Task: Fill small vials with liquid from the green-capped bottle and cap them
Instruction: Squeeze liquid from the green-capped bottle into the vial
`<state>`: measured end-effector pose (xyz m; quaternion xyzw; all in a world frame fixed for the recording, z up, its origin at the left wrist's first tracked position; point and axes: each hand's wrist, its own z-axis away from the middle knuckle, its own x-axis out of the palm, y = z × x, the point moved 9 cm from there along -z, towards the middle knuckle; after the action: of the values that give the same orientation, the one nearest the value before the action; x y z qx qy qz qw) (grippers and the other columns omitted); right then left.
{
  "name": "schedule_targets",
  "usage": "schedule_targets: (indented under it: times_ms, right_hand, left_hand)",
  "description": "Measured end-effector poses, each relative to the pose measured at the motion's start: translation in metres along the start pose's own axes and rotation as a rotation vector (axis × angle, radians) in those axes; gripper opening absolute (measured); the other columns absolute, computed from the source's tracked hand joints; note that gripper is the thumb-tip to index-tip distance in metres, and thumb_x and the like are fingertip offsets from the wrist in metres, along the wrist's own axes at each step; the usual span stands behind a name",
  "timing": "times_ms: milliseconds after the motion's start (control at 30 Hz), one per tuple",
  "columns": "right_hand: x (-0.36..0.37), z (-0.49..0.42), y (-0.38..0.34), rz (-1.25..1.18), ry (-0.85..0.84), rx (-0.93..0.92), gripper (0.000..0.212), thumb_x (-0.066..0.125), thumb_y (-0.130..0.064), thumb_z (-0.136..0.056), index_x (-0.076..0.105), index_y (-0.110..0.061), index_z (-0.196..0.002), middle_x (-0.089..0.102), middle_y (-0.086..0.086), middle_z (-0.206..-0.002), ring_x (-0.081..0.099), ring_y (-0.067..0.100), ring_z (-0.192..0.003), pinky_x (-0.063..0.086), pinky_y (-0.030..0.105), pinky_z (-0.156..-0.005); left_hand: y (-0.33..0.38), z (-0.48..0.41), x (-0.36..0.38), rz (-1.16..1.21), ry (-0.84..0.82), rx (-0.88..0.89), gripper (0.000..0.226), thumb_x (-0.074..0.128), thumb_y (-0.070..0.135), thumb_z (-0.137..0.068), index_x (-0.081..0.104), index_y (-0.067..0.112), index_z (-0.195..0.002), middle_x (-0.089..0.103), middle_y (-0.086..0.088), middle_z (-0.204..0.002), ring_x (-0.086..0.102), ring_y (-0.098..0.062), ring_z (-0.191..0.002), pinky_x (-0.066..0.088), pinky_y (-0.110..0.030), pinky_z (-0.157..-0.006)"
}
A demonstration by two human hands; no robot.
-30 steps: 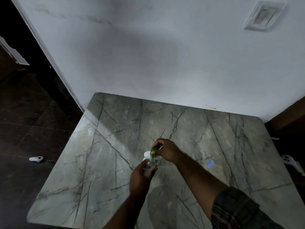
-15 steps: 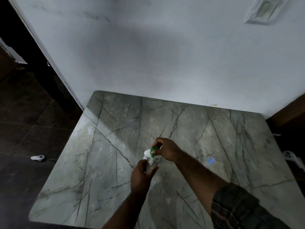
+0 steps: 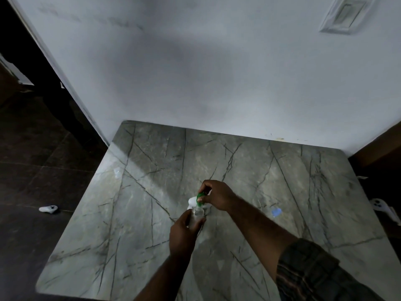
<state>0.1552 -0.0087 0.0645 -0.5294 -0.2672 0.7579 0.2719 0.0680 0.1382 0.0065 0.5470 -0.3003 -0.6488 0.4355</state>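
Observation:
A clear bottle (image 3: 198,212) stands near the middle of the grey marble table (image 3: 282,174). My left hand (image 3: 184,232) grips its body from the near side. My right hand (image 3: 217,195) pinches its green cap (image 3: 200,196) from above, fingers curled round it. Something white (image 3: 192,201) shows just behind the bottle neck; what it is I cannot tell. A small clear vial (image 3: 117,172) sits near the table's left edge, faint and hard to make out.
A small blue spot (image 3: 276,212) lies on the table right of my right forearm. A white wall rises behind the table. White controllers lie on the dark floor at the left (image 3: 48,209) and right (image 3: 380,205).
Both hands stay on the bottle and cap in nearly the same pose; only the camera view has shifted slightly.

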Motion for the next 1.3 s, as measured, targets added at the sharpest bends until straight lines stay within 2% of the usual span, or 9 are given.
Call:
schedule_targets:
  times_ms: [167, 267, 367, 633, 767, 900, 1067, 1200, 1300]
  right_hand:
    - [0.001, 0.001, 0.001, 0.003, 0.011, -0.017, 0.021, 0.082, -0.020, -0.076, 0.070, -0.016, -0.092, 0.073, 0.001, -0.096, 0.063, 0.011, -0.087, 0.048, 0.025, -0.076]
    - [0.003, 0.001, 0.002, 0.022, 0.002, -0.017, 0.022, 0.082, -0.021, -0.076, 0.070, -0.016, -0.094, 0.073, 0.001, -0.097, 0.064, 0.013, -0.091, 0.051, 0.029, -0.080]
    - [-0.001, -0.002, 0.000, -0.006, -0.008, -0.005, 0.023, 0.084, -0.019, -0.074, 0.071, -0.015, -0.092, 0.074, 0.000, -0.095, 0.064, 0.011, -0.088, 0.050, 0.025, -0.076]
    - [0.001, 0.003, 0.001, 0.037, 0.006, 0.010, 0.020, 0.082, -0.025, -0.074, 0.069, -0.021, -0.089, 0.072, 0.000, -0.096, 0.065, 0.017, -0.092, 0.054, 0.039, -0.086]
    - [-0.003, 0.000, -0.002, 0.027, -0.009, 0.003, 0.021, 0.084, -0.024, -0.073, 0.070, -0.021, -0.089, 0.073, -0.004, -0.094, 0.065, 0.012, -0.091, 0.055, 0.040, -0.087]
    - [-0.001, 0.004, 0.001, 0.052, 0.005, -0.015, 0.022, 0.083, -0.029, -0.072, 0.069, -0.026, -0.088, 0.071, -0.008, -0.092, 0.063, 0.009, -0.088, 0.054, 0.039, -0.084]
    - [-0.005, 0.003, -0.005, 0.055, -0.015, -0.027, 0.023, 0.084, -0.028, -0.072, 0.070, -0.022, -0.090, 0.073, -0.006, -0.092, 0.066, 0.011, -0.088, 0.055, 0.042, -0.085]
    - [-0.004, 0.005, -0.007, 0.075, -0.028, -0.023, 0.025, 0.084, -0.027, -0.074, 0.069, -0.019, -0.092, 0.073, -0.004, -0.094, 0.066, 0.014, -0.090, 0.054, 0.045, -0.087]
    - [-0.002, 0.007, -0.004, 0.101, -0.036, 0.000, 0.025, 0.081, -0.030, -0.076, 0.067, -0.020, -0.094, 0.072, -0.006, -0.097, 0.066, 0.014, -0.093, 0.051, 0.046, -0.091]
  left_hand:
    - [-0.003, 0.000, 0.000, 0.007, -0.005, -0.010, 0.062, 0.074, 0.049, -0.079, 0.059, 0.021, -0.133, 0.070, 0.006, -0.121, 0.066, -0.006, -0.105, 0.056, -0.033, -0.094]
    - [-0.004, 0.001, 0.001, 0.006, -0.009, -0.008, 0.061, 0.073, 0.049, -0.080, 0.059, 0.023, -0.133, 0.069, 0.007, -0.122, 0.065, -0.005, -0.104, 0.055, -0.028, -0.092]
    - [0.000, 0.000, 0.001, 0.001, -0.006, 0.024, 0.057, 0.072, 0.049, -0.081, 0.060, 0.024, -0.131, 0.071, 0.009, -0.118, 0.066, -0.003, -0.101, 0.056, -0.029, -0.091]
    - [-0.006, -0.002, 0.004, 0.009, -0.021, 0.009, 0.058, 0.071, 0.052, -0.080, 0.059, 0.027, -0.131, 0.070, 0.011, -0.118, 0.065, -0.002, -0.102, 0.057, -0.029, -0.090]
    - [-0.003, -0.003, 0.004, 0.012, -0.021, 0.013, 0.056, 0.071, 0.054, -0.080, 0.060, 0.031, -0.130, 0.071, 0.015, -0.116, 0.064, 0.005, -0.101, 0.054, -0.020, -0.088]
    - [-0.009, -0.003, 0.008, 0.017, -0.033, -0.003, 0.058, 0.071, 0.052, -0.081, 0.059, 0.028, -0.132, 0.070, 0.011, -0.119, 0.065, -0.002, -0.104, 0.056, -0.030, -0.092]
    - [-0.005, 0.000, 0.008, 0.025, -0.034, -0.004, 0.055, 0.069, 0.053, -0.081, 0.059, 0.030, -0.130, 0.071, 0.013, -0.118, 0.064, 0.003, -0.100, 0.050, -0.015, -0.084]
    - [-0.006, -0.002, 0.007, 0.022, -0.033, 0.001, 0.059, 0.069, 0.053, -0.081, 0.058, 0.027, -0.133, 0.069, 0.011, -0.121, 0.064, -0.002, -0.105, 0.055, -0.029, -0.094]
    - [-0.009, -0.001, 0.008, 0.004, -0.036, -0.003, 0.060, 0.069, 0.052, -0.082, 0.057, 0.026, -0.134, 0.068, 0.010, -0.123, 0.064, -0.001, -0.105, 0.054, -0.025, -0.092]
